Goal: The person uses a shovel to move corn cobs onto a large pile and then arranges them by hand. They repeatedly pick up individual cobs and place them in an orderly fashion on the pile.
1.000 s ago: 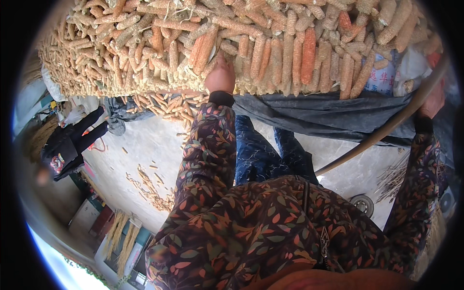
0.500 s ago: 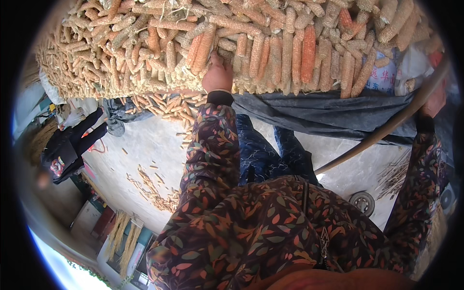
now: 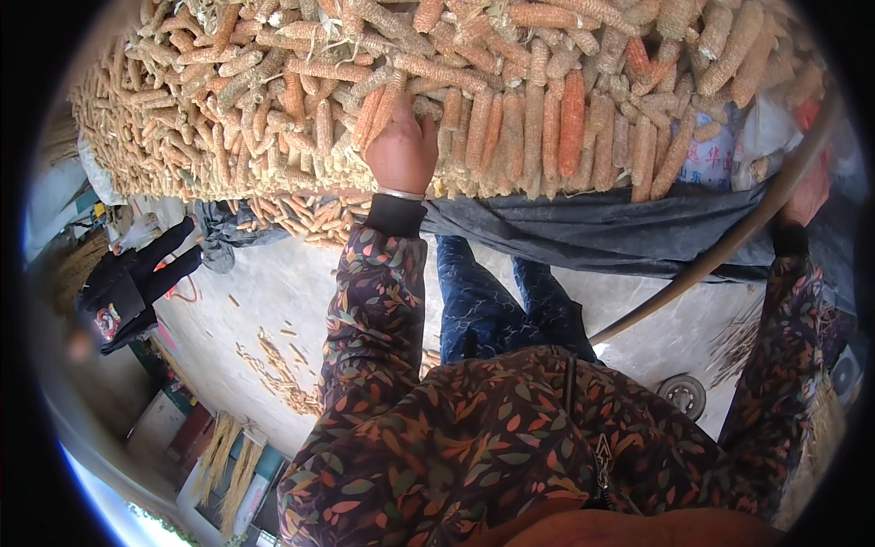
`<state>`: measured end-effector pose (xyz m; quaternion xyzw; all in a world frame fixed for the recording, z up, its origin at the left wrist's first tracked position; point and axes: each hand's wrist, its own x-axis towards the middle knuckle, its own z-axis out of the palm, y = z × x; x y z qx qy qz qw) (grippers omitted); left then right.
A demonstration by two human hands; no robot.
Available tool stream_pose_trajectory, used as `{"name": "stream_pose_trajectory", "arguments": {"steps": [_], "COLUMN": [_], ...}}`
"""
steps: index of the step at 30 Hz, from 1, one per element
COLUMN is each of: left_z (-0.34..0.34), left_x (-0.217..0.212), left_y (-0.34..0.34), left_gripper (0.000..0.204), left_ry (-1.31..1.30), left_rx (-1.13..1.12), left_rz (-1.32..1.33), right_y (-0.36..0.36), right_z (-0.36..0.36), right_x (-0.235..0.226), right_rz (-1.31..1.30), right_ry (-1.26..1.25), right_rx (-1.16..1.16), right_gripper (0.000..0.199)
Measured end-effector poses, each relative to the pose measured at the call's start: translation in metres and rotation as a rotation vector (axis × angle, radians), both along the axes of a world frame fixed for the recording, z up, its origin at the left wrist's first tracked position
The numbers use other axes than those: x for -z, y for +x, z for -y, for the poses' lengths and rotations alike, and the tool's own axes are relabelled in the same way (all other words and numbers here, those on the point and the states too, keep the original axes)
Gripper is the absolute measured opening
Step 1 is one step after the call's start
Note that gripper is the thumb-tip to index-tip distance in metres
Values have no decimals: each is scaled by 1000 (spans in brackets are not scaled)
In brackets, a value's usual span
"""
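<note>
A broad stack of bare corncobs (image 3: 273, 109), tan with a few reddish ones, fills the upper part of the view. At its near face, my left hand (image 3: 401, 159) is closed around a tan corncob (image 3: 393, 87), covering the cob's lower part; a reddish cob (image 3: 366, 118) lies right beside it. My fingertips are mostly hidden. Far to the right, my right hand (image 3: 806, 193) is beside a long curved wooden pole (image 3: 720, 251). The pole hides its fingers, so I cannot tell whether they grip the pole.
Dark sheeting (image 3: 583, 228) hangs below the stack's front. Printed white sacks (image 3: 715, 150) are at the stack's right end. Loose cobs (image 3: 283, 374) are scattered on the concrete floor (image 3: 255, 292). A small wheel (image 3: 682, 397) lies at lower right, and another person (image 3: 128, 283) is at left.
My left hand has moved slightly farther onto the stack and now covers the lower part of the tan corncob. The right hand stays beside the pole. The whole view has shifted a little.
</note>
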<state>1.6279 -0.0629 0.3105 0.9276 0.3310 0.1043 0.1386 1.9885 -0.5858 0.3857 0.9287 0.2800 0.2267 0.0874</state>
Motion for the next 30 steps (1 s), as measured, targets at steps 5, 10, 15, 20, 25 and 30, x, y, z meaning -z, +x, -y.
{"name": "stream_pose_trajectory", "arguments": {"steps": [5,10,15,20,25,30], "left_z": [-14,-4,4,7,-4,5], "left_x": [-14,52,83,89,104,73], "left_y": [37,-15,-12,-3,-35,-15], "left_gripper": [39,38,59,47,38,35], "left_ry": [-137,-128,-182,-265,-159,-397], "left_rx": [10,-107,-301,-321,-244,-310], "left_rz": [390,-265,-332,-257,-20,274], "right_y": [-1,0,1,-3,-1,1], "right_z": [4,5,8,15,4,12], "right_x": [3,2,2,-1,5,-2], "right_rz": [4,2,1,4,31,69], "right_ry": [-13,-24,-43,-59,-48,-42], "right_rx": [11,3,-7,7,-34,-29], "right_gripper": [38,38,38,37,37,37]}}
